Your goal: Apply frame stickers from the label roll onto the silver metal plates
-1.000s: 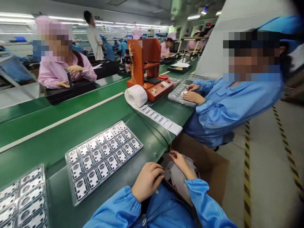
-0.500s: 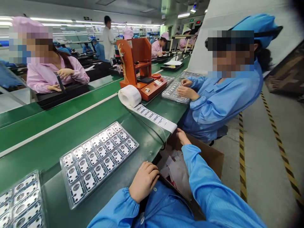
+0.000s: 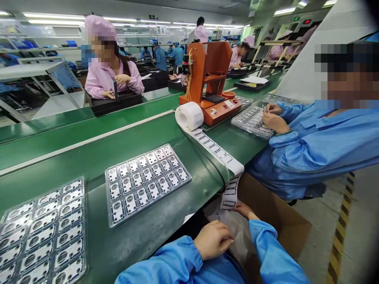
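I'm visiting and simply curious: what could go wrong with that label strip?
The long white paper label strip bends over the edge of the green tabletop, so a hard pull by the bare right hand might crease or tear it. It could also snag on the thin black cable running close beside it.

Two trays (image 3: 151, 201) lie on the bench (image 3: 207, 181), left of the label roll (image 3: 194, 116).

Long green tabletop (image 3: 97, 197). Right of tabletop: gray floor (image 3: 315, 215), yellow-black striped floor tape (image 3: 340, 232). Beyond tabletop, left side: white table (image 3: 29, 70). High beyond tabletop: lit tube lights (image 3: 55, 16), green sign (image 3: 296, 18), red display (image 3: 307, 21).
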